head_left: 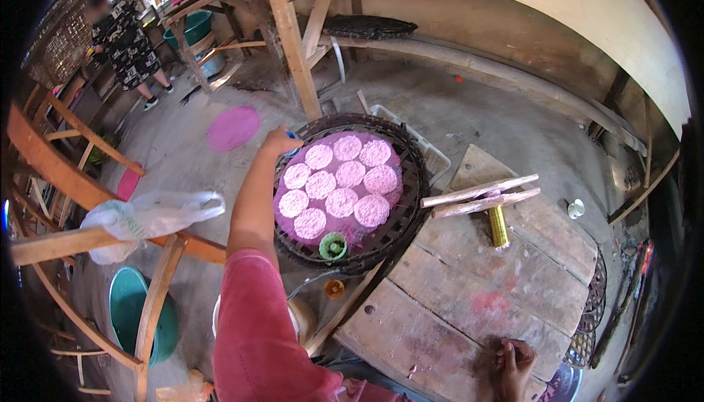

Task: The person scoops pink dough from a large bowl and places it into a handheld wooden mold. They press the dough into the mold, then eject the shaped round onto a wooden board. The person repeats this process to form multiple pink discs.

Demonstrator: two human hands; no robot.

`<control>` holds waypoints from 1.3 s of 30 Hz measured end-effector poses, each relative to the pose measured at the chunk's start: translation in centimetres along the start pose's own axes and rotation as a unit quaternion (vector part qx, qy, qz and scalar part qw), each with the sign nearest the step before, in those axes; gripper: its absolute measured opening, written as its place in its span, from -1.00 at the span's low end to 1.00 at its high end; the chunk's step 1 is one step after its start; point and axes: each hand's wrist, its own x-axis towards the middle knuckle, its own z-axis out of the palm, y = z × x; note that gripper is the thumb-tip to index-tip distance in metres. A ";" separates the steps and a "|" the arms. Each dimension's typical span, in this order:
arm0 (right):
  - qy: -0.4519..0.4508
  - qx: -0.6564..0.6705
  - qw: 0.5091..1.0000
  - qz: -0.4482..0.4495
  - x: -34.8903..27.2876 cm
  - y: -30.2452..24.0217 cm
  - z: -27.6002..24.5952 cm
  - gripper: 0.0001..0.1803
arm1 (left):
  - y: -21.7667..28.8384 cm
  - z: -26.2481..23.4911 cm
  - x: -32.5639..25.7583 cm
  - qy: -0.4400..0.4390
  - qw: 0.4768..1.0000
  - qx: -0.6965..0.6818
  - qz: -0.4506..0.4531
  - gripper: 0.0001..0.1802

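The left hand [280, 140] was at the tray's [412, 185] upper left rim, its fingers bent at a small blue thing [292, 136]; I could not tell if they were clamped on it. Pink discs [350, 174] lay to that hand's right on a pink sheet [337, 224], with a green cup [333, 246] nearer the body. The right hand [515, 358] had its fingers curled together over the board [455, 292]. Beyond it, two sticks [479, 190] and a gold tube [499, 227] lay across the board. Left of the left hand hung a bag [139, 218], above a bucket [167, 330].
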 end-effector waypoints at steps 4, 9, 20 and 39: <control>0.009 0.060 0.997 0.044 -0.4 -0.6 0.5 -0.83 | -1.0 3.2 2.7 0.008 0.998 0.060 0.002 0.01; 0.028 0.065 0.994 0.079 -0.4 -1.1 0.7 -0.83 | 0.1 2.0 2.6 0.013 0.999 0.044 -0.004 -0.03; -0.005 -0.013 0.998 0.067 0.5 -1.1 0.0 -0.80 | 20.5 8.5 -5.8 -0.035 0.908 -0.135 0.396 -0.35; 0.359 0.196 0.902 0.141 14.2 17.2 -34.0 -0.83 | 21.2 10.6 -4.1 -0.030 0.923 0.022 0.382 -0.24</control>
